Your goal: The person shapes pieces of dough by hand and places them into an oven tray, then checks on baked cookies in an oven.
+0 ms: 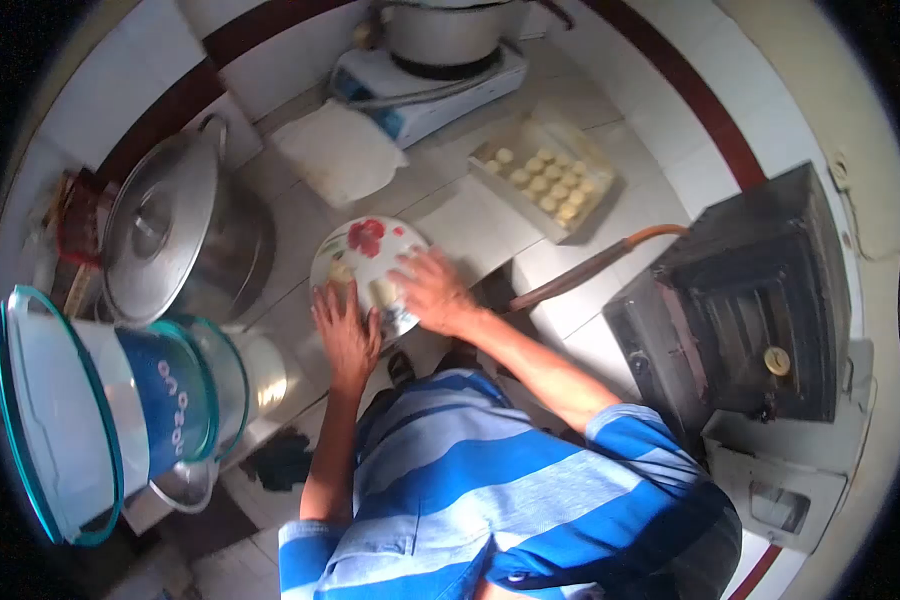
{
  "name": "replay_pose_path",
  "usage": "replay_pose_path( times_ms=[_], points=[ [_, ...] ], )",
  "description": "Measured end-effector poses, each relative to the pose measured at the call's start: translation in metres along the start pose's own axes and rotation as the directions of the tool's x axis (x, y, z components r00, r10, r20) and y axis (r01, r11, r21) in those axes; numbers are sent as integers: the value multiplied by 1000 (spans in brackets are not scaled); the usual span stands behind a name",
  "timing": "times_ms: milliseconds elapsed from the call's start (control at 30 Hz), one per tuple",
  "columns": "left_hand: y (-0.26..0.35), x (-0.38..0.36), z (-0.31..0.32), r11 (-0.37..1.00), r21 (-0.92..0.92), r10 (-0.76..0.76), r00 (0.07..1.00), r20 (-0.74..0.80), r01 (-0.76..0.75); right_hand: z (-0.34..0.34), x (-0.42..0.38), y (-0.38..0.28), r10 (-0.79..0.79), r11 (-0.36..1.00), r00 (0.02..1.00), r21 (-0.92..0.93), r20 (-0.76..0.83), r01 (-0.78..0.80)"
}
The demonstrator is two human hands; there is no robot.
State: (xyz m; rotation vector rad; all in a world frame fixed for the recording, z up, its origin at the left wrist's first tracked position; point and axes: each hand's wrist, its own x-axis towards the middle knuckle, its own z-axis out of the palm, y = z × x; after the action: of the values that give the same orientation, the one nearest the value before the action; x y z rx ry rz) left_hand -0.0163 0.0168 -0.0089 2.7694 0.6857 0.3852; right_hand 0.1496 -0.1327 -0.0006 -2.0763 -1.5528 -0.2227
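Note:
A white plate with red flowers (322, 262) lies in front of me on the tiled counter. My left hand (346, 335) reaches over its near left edge, fingers stretched out and thumb apart. Right at those fingertips sits a small pale lump, like dough (341, 270). Over the plate's right side is my right hand (433, 292), slightly blurred, its fingers spread. Between the two hands a second pale lump (382, 292) rests on the plate, close to the right fingertips.
Beyond the plate stand a box of round pale pieces (562, 226), a white cloth or sheet (335, 150) and a stove (440, 105) bearing a pot (440, 35). At left are a big lidded pot (240, 235) and plastic buckets (135, 400). A black oven (740, 300) stands right.

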Motion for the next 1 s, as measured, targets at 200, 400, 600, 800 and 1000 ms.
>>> replay_pose_path(
  times_ms=[200, 400, 600, 800, 1000],
  points=[
    [-10, -17, 3, 979, -138, -173, 973, -150, 153, -26, 21, 16, 124, 982, 987, 158, -102, -107],
    [-4, -30, -20, 962, -218, -202, 964, -173, 162, -26, 62, 20, 202, 971, 962, 168, -185, -172],
    [-7, -27, -41, 906, -382, -261, 951, -166, 182, -6, 140, 87, 787, 436, 617, 693, 17, -575],
    [1, -9, -51, 790, -577, -328, 938, -115, 205, -7, 162, 81, 643, 688, 751, 544, -150, -480],
    [18, 28, -93, -395, -835, -377, 762, 527, 382, -78, 120, -30, -200, 696, 890, 699, 409, -165]
  ],
)
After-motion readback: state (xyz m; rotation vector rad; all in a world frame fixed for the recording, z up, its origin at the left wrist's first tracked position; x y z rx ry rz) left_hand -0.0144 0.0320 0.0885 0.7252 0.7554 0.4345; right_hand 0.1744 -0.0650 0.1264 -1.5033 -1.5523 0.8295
